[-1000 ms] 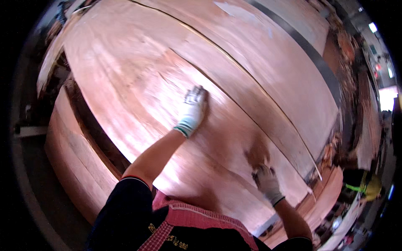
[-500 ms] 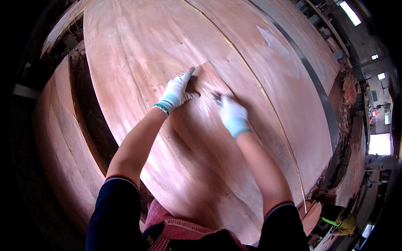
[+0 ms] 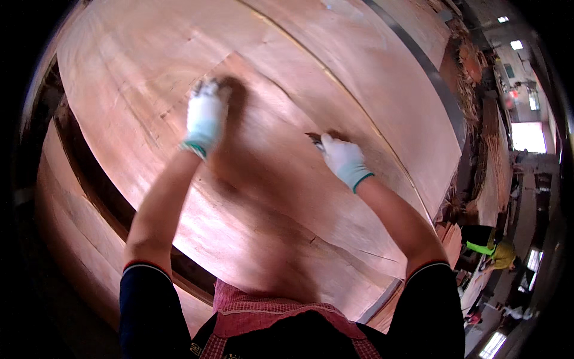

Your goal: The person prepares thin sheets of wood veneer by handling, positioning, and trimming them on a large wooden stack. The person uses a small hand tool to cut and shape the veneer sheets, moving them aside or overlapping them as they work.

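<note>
A broad reddish wood veneer sheet [image 3: 137, 66] lies before me, with a smaller veneer piece [image 3: 263, 102] on top, its corner pointing away. My left hand [image 3: 204, 116], in a white glove with a green cuff, is over the left side of the smaller piece; motion smears its fingers, and I cannot tell whether it touches the wood. Farther right, my gloved right hand [image 3: 344, 158] is closed around a small dark tool [image 3: 314, 139], its tip at the veneer. The fingers hide most of that tool, so its kind is unclear.
A thin light-brown strip [image 3: 326, 70] runs lengthwise across the veneer, beyond my right hand. Past it lies a dark grey band [image 3: 412, 52]. More veneer [image 3: 78, 221] is stacked at the left, across a dark gap. A person [image 3: 493, 250] bends over at the far right.
My left hand has moved left across the smaller piece, from spread fingers to a blur. My right hand still grips the dark tool. The whole view has shifted and turned.
</note>
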{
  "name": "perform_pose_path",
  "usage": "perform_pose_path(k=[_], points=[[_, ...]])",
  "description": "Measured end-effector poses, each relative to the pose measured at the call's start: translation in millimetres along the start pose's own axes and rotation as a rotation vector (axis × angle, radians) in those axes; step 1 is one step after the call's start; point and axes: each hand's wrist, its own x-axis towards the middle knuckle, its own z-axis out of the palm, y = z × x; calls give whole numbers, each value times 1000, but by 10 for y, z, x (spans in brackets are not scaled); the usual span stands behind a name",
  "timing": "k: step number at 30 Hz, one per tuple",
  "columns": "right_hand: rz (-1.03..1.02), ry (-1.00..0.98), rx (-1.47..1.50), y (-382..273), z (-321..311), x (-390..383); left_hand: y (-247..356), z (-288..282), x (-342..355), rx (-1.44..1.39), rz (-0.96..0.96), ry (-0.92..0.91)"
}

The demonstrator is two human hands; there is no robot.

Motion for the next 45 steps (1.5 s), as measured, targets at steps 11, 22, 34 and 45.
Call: perform_pose_path(k=[11, 22, 34, 45], points=[[471, -41, 189, 1168, 473, -2672, 860, 267, -465, -157, 330, 127], [1154, 370, 717, 1344, 694, -4589, 923, 216, -444, -202, 277, 142], [701, 211, 528, 2255, 791, -4099, 1081, 55, -510, -149, 71, 282], [709, 221, 289, 1775, 105, -4047, 988, 30, -519, -115, 7, 269]])
